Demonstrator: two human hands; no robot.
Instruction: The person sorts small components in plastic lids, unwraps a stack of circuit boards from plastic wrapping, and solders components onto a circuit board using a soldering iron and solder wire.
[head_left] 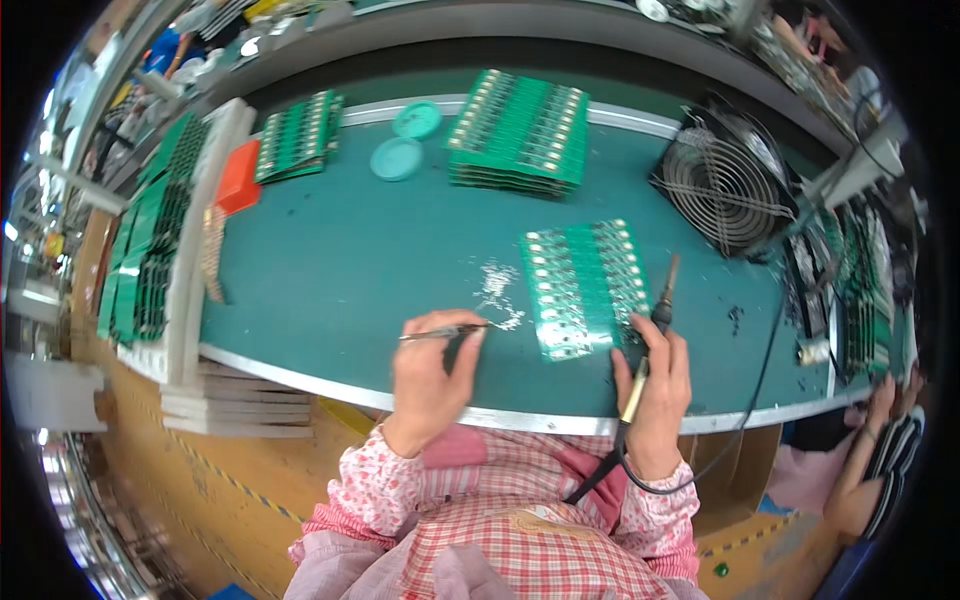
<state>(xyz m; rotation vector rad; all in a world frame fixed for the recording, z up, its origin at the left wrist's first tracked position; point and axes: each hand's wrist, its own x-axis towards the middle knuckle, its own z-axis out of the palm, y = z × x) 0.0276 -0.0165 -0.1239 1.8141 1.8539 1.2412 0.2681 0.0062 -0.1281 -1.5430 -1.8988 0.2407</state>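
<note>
My left hand [432,372] pinches a pair of metal tweezers [440,333], whose tip points right at the near end of a scatter of tiny white parts [495,284]. To the right lies a green circuit board panel [582,285] with rows of silvery pads. My right hand [657,395] is closed around a soldering iron [664,308], its brownish tip pointing away from me beyond the board's right side. The fingertips of that hand are at the panel's near right corner; whether they press on it I cannot tell.
A stack of green panels [520,135] stands at the back, beside two round turquoise lids [397,158]. More boards [298,138] and an orange-red box [238,178] are at left. A fan with a wire guard [725,185] sits back right. The iron's black cord [745,430] loops at right.
</note>
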